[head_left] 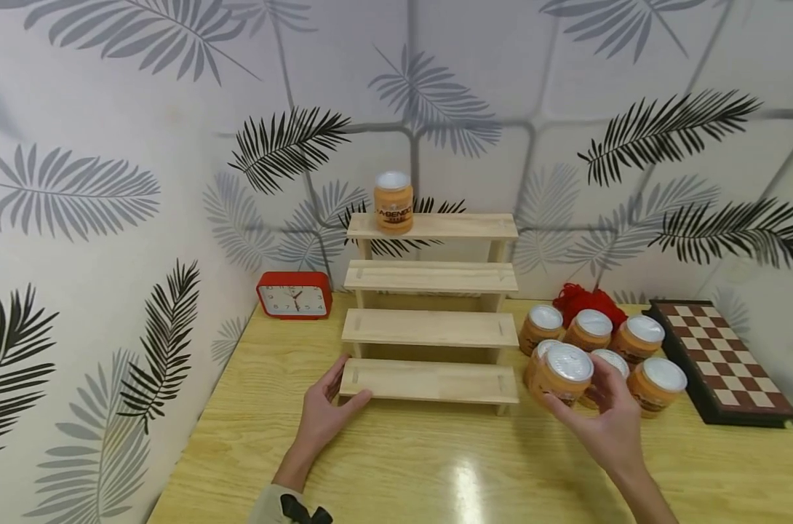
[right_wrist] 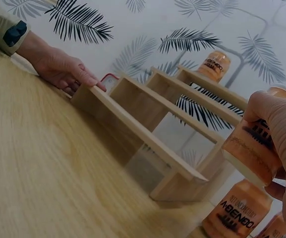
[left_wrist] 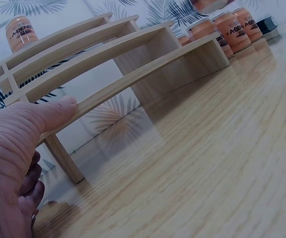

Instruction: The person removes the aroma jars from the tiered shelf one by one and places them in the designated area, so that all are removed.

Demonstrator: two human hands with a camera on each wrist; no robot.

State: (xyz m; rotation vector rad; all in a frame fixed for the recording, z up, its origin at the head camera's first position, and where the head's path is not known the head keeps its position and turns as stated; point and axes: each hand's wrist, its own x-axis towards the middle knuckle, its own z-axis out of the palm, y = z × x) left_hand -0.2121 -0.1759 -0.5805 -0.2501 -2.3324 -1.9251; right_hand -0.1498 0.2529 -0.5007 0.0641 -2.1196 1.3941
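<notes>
My right hand grips an orange jar with a clear whitish lid, raised a little above the other jars. In the right wrist view the thumb and fingers wrap round this held jar, which tilts in that view. At the left end of the lowest step, my left hand holds the wooden four-step shelf, thumb over the front edge and fingers at its side. A similar orange jar stands upright on the left part of the top step.
Several orange jars stand grouped right of the shelf. Behind them lies red yarn-like material. A checkered board lies at the far right, and a red clock stands left of the shelf. A patterned wall rises behind the table.
</notes>
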